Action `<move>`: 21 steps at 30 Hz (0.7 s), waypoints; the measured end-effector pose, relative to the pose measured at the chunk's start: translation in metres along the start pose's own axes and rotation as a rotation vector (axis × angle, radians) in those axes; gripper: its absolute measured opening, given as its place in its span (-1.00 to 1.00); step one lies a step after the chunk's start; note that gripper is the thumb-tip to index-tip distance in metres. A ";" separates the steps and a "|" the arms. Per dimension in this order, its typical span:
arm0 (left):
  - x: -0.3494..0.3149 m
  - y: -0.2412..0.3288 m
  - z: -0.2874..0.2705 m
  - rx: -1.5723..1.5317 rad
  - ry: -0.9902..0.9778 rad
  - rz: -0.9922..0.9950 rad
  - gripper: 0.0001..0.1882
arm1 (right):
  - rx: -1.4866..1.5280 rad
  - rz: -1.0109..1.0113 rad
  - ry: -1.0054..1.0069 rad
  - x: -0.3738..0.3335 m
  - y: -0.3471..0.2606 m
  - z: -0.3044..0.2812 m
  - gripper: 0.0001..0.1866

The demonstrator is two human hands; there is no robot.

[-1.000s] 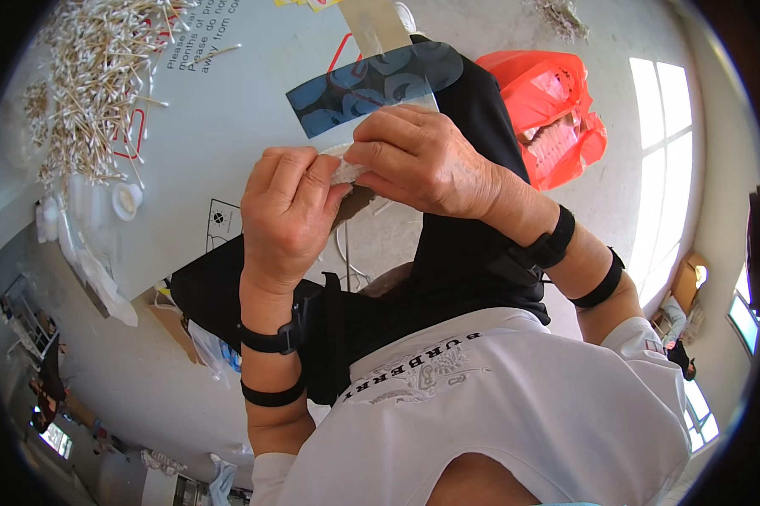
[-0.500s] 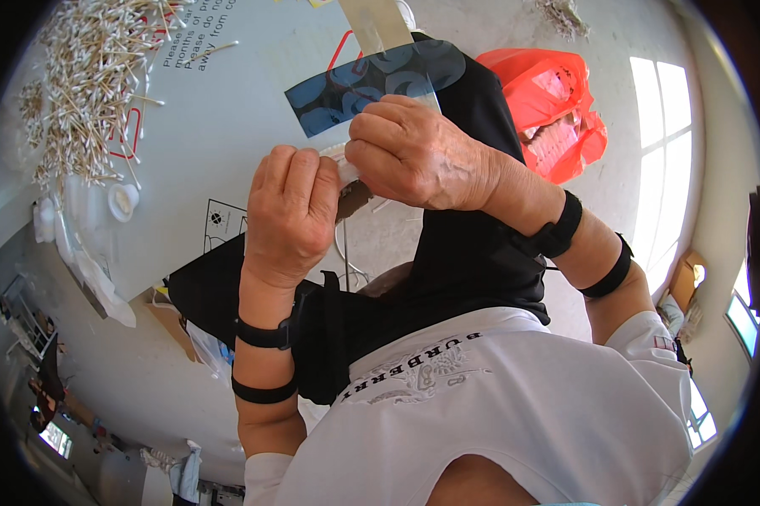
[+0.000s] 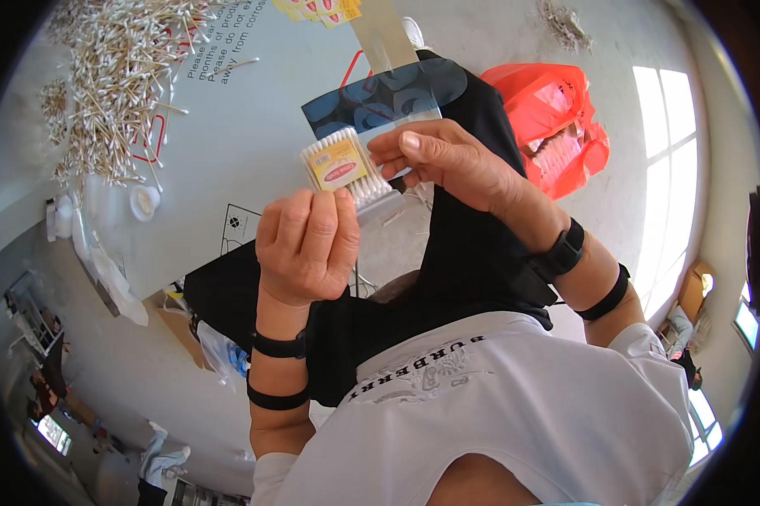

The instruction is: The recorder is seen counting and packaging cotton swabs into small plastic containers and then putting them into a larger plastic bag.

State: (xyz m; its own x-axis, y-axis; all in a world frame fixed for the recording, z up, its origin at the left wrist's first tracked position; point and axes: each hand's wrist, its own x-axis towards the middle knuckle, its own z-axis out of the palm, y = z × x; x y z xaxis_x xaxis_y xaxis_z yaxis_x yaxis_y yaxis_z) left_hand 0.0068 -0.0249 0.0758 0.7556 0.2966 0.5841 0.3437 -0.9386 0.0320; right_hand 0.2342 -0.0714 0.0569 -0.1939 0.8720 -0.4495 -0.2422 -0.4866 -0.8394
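Note:
A small clear box of cotton swabs [image 3: 368, 187] with a yellow and red label is pinched by my left hand [image 3: 310, 244] at its lower left corner. Rows of white swab tips show along its edges, and its labelled face is turned up. Just to the right, my right hand [image 3: 447, 158] is half spread, palm toward the box, fingers apart with nothing in them. Whether its fingertips touch the box's edge I cannot tell. Behind the box, a dark blue translucent film sheet [image 3: 371, 101] lies across the table's edge.
A big heap of loose cotton swabs [image 3: 123, 93] covers the far left of the grey table [image 3: 203, 160]. Near it sits a white tape roll [image 3: 145, 202]. Yellow label cards [image 3: 325, 10] lie at the far edge. A red plastic bag [image 3: 549, 118] stands on the floor at right.
The box, mostly hidden between both closed hands before, now shows its label. My right hand has let go, opened and moved slightly right and down. The view has shifted a little.

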 end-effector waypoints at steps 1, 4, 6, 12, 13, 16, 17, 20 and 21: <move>0.003 0.002 -0.001 0.004 0.007 0.006 -0.81 | 0.482 0.243 -0.044 0.001 0.003 -0.001 -0.39; 0.007 0.008 -0.006 -0.084 -0.079 0.037 -0.77 | 0.431 0.113 0.043 0.007 0.006 0.022 -0.63; 0.009 0.014 -0.010 -0.261 0.002 -0.163 -0.69 | 0.225 -0.006 0.076 0.002 -0.004 0.026 -0.81; 0.023 0.015 -0.020 -0.792 0.160 -0.899 -0.46 | -0.184 -0.341 0.122 -0.014 -0.019 0.038 -0.77; 0.027 0.013 -0.021 -0.788 0.162 -0.899 -0.46 | -0.185 -0.343 0.118 -0.015 -0.019 0.040 -0.77; 0.037 0.012 -0.025 -0.725 0.135 -0.713 -0.55 | -0.253 -0.519 0.098 -0.016 -0.021 0.043 -0.73; 0.039 0.013 -0.026 -0.708 0.141 -0.686 -0.60 | -0.338 -0.600 0.123 -0.017 -0.023 0.043 -0.70; 0.042 0.015 -0.027 -0.667 0.145 -0.653 -0.66 | -0.546 -0.764 0.179 -0.019 -0.035 0.045 -0.66; 0.042 0.015 -0.028 -0.643 0.143 -0.647 -0.67 | -0.668 -0.846 0.209 -0.020 -0.038 0.045 -0.64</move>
State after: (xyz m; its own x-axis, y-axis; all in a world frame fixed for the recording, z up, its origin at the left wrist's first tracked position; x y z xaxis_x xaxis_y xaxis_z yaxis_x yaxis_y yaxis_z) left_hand 0.0281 -0.0314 0.1231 0.4334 0.8130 0.3889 0.2662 -0.5277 0.8066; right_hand 0.2046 -0.0725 0.1112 -0.0274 0.9328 0.3594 0.3547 0.3452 -0.8689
